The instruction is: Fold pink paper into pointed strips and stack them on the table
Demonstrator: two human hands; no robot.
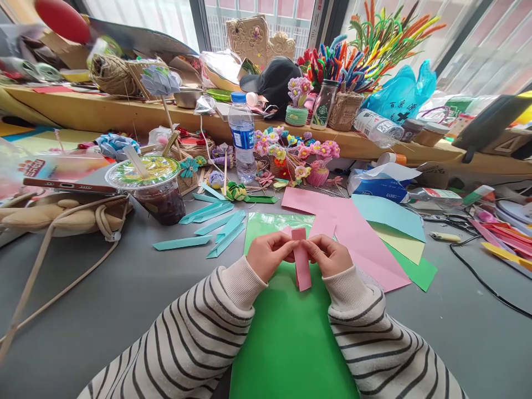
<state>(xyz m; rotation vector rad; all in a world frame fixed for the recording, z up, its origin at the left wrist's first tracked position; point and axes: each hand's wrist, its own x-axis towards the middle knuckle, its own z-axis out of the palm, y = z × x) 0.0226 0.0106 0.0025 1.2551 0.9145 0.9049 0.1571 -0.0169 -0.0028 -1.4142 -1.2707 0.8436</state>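
A grey table [124, 288] carries a large green sheet [286, 338] at its near edge, with pink paper [353, 233], a light blue sheet [386, 213] and a yellow-green sheet [403, 244] overlapping to the right. Folded teal strips [216, 221] lie scattered left of centre, near a lidded drink cup [153, 185] and a water bottle [242, 138].
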